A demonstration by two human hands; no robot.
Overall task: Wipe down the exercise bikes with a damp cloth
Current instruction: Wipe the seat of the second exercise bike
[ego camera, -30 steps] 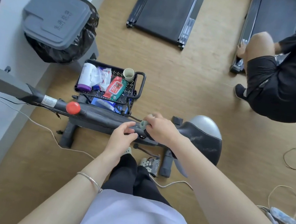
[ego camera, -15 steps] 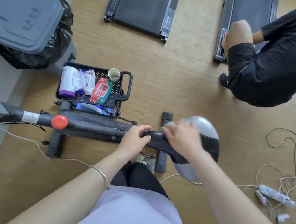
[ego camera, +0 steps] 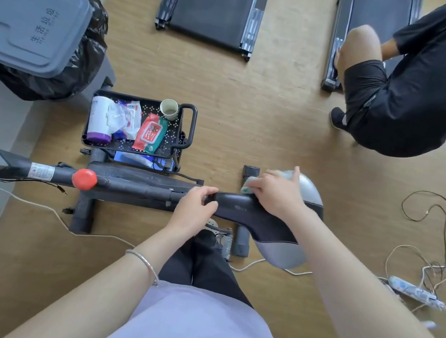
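Note:
A black exercise bike (ego camera: pixel 139 189) stands below me, seen from above, with a red knob (ego camera: pixel 84 179) on its frame and a black-and-silver saddle (ego camera: pixel 263 222) at the right. My left hand (ego camera: pixel 197 208) grips the narrow front tip of the saddle. My right hand (ego camera: pixel 275 192) presses a pale green cloth (ego camera: pixel 248 186) against the far side of the saddle, near the silver rear part (ego camera: pixel 307 188). Most of the cloth is hidden under the hand.
A black basket cart (ego camera: pixel 187 127) with wipes, a bottle and a cup stands behind the bike. A lidded grey bin (ego camera: pixel 33 24) is at the left. Two treadmills (ego camera: pixel 215 6) lie ahead. A person in black (ego camera: pixel 414 89) crouches at the right. Cables and a power strip (ego camera: pixel 412 291) lie on the floor.
My right hand with the cloth has slid from the saddle's front tip toward its rear, far side. My left hand has stayed on the saddle's tip. The view has shifted.

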